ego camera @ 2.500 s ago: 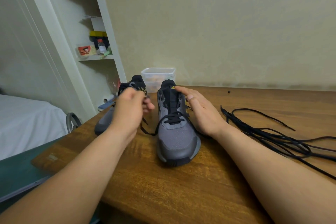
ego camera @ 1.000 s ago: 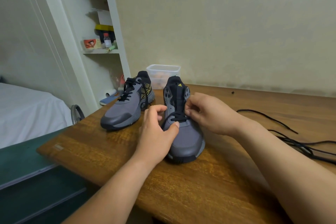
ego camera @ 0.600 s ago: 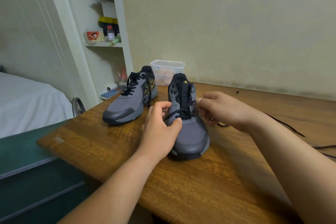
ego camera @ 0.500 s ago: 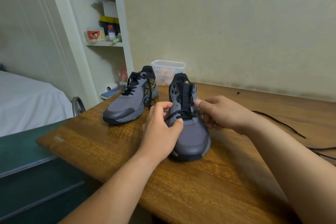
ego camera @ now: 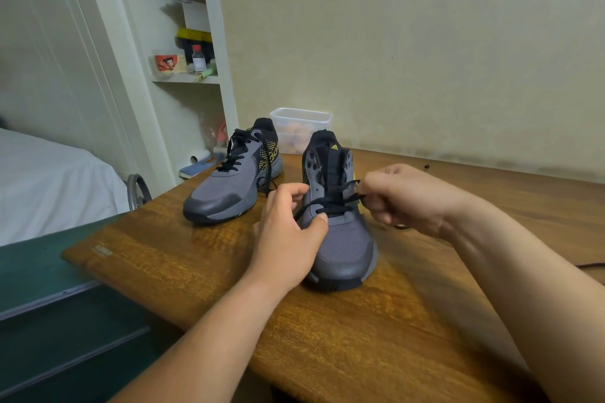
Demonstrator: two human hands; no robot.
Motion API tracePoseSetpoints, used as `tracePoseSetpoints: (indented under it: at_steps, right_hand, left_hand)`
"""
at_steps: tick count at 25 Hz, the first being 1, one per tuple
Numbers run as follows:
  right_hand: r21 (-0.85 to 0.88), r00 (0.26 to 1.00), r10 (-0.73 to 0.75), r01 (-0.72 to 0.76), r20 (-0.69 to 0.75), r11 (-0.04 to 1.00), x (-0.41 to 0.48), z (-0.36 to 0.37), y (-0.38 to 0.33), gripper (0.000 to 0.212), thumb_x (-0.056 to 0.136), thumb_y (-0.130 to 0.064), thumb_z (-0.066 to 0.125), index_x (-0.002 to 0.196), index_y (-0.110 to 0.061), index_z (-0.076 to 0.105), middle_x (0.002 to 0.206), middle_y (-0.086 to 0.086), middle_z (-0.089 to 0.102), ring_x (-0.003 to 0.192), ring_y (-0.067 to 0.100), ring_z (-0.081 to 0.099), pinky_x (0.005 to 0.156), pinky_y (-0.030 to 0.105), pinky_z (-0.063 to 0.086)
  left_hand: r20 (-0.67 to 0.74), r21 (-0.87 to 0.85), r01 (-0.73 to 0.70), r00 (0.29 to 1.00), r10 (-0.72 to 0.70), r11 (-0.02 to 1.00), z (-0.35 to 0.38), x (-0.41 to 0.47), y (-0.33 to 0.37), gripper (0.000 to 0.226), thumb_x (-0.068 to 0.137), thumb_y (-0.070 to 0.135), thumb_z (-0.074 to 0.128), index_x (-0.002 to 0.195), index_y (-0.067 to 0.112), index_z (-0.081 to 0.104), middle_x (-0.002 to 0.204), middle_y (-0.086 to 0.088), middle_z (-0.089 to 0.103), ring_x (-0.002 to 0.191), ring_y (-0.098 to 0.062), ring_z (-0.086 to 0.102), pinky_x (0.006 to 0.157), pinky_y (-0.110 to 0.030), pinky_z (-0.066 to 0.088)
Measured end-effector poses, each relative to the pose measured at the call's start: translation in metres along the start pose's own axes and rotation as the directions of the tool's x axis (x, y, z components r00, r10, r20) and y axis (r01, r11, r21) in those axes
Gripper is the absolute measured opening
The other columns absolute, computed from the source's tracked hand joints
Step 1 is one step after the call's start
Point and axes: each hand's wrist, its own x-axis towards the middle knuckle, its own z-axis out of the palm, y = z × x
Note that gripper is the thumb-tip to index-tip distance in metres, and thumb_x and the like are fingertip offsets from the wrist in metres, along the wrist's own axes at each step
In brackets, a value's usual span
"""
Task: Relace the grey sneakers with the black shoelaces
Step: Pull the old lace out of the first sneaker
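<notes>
Two grey sneakers stand on the wooden table (ego camera: 376, 337). The left sneaker (ego camera: 229, 186) is fully laced in black. The right sneaker (ego camera: 343, 239) faces me with only its lowest eyelets laced. My left hand (ego camera: 288, 235) grips the left side of this sneaker, thumb pressing on the vamp by the lowest lace crossing. My right hand (ego camera: 402, 196) pinches the black shoelace (ego camera: 337, 203) at the shoe's right side, pulling it taut across the tongue. The upper eyelets hold no lace.
A clear plastic container (ego camera: 301, 127) stands behind the sneakers by the wall. A bit of loose black lace (ego camera: 589, 266) shows at the right edge. A white shelf unit (ego camera: 193, 69) and a bed (ego camera: 49, 183) lie left of the table.
My left hand moved from beside the left sneaker onto the right sneaker. My right hand shifted from resting on the shoe's side to pinching and pulling the lace. The view turned left.
</notes>
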Motion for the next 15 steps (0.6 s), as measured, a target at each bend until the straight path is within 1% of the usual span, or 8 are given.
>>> tracePoseSetpoints:
  at_steps: [1,3,6,8,10,12,14,15]
  right_hand:
    - [0.07,0.999,0.028,-0.03,0.033,0.997,-0.002,-0.004,-0.001,0.036,0.095,-0.017,0.059,0.061,-0.017,0.047,0.056,0.007,0.041,0.045,0.018,0.039,0.043,0.021,0.028]
    - [0.064,0.992,0.111,-0.115,0.059,0.991,-0.002,-0.003,-0.001,0.034,0.098,-0.031,0.055,0.068,-0.016,0.052,0.061,0.008,0.046,0.046,0.019,0.045,0.046,0.024,0.031]
    - [-0.206,0.988,0.136,-0.149,-0.073,0.967,0.002,0.01,0.003,0.056,0.1,-0.064,0.053,0.084,-0.012,0.064,0.063,0.003,0.059,0.052,0.018,0.056,0.05,0.028,0.041]
    - [-0.339,0.997,0.026,-0.048,-0.069,0.94,0.003,0.015,0.003,0.047,0.099,-0.056,0.062,0.081,-0.013,0.064,0.06,-0.001,0.057,0.054,0.016,0.054,0.051,0.026,0.043]
    - [-0.218,0.995,-0.081,0.069,-0.049,0.974,0.001,0.009,0.002,0.034,0.101,-0.033,0.068,0.073,-0.016,0.061,0.057,0.0,0.054,0.053,0.016,0.051,0.05,0.023,0.042]
    - [0.051,0.974,-0.169,0.179,-0.153,0.983,0.001,-0.004,0.003,0.03,0.097,-0.022,0.067,0.067,-0.02,0.063,0.063,0.002,0.056,0.061,0.018,0.055,0.056,0.026,0.042]
    - [0.252,0.961,-0.168,0.223,-0.22,0.942,0.001,-0.012,0.002,0.03,0.092,-0.018,0.062,0.064,-0.022,0.068,0.078,0.004,0.064,0.074,0.017,0.059,0.063,0.028,0.042]
    - [0.298,0.971,-0.143,0.196,-0.191,0.934,0.002,-0.011,0.005,0.033,0.094,-0.012,0.059,0.063,-0.022,0.068,0.082,0.006,0.067,0.073,0.017,0.059,0.062,0.028,0.041]
  left_hand:
    - [0.005,0.003,0.002,1.0,-0.002,1.0,0.0,0.0,0.0,0.045,0.091,0.039,0.073,0.126,0.05,0.048,0.126,0.027,0.051,0.123,0.007,0.047,0.114,-0.047,0.043]
    - [0.004,-0.008,0.004,1.0,-0.003,1.0,-0.001,0.0,0.0,0.045,0.091,0.039,0.073,0.127,0.049,0.048,0.126,0.027,0.051,0.122,0.006,0.048,0.113,-0.047,0.044]
    - [-0.003,-0.016,0.004,1.0,-0.004,1.0,-0.001,0.0,0.001,0.045,0.091,0.037,0.074,0.127,0.047,0.049,0.125,0.026,0.052,0.122,0.006,0.048,0.111,-0.044,0.046]
    - [-0.008,-0.012,-0.004,1.0,0.004,1.0,-0.001,0.0,0.001,0.045,0.091,0.036,0.074,0.127,0.046,0.049,0.124,0.025,0.053,0.121,0.006,0.049,0.11,-0.043,0.047]
    - [-0.006,-0.011,-0.005,1.0,0.004,1.0,-0.002,-0.001,0.0,0.045,0.091,0.036,0.075,0.127,0.046,0.049,0.124,0.025,0.053,0.121,0.006,0.049,0.11,-0.043,0.047]
    - [0.0,-0.011,-0.005,1.0,0.005,1.0,-0.002,-0.001,0.0,0.045,0.092,0.037,0.074,0.127,0.047,0.049,0.126,0.026,0.053,0.122,0.005,0.05,0.111,-0.044,0.046]
    - [0.006,-0.015,0.0,1.0,0.0,1.0,-0.002,0.0,0.0,0.044,0.092,0.038,0.074,0.127,0.047,0.049,0.126,0.026,0.054,0.123,0.004,0.049,0.112,-0.043,0.046]
    - [0.006,-0.02,0.002,1.0,-0.002,1.0,-0.002,0.0,0.0,0.044,0.092,0.037,0.074,0.127,0.046,0.049,0.126,0.026,0.054,0.123,0.004,0.05,0.111,-0.043,0.046]
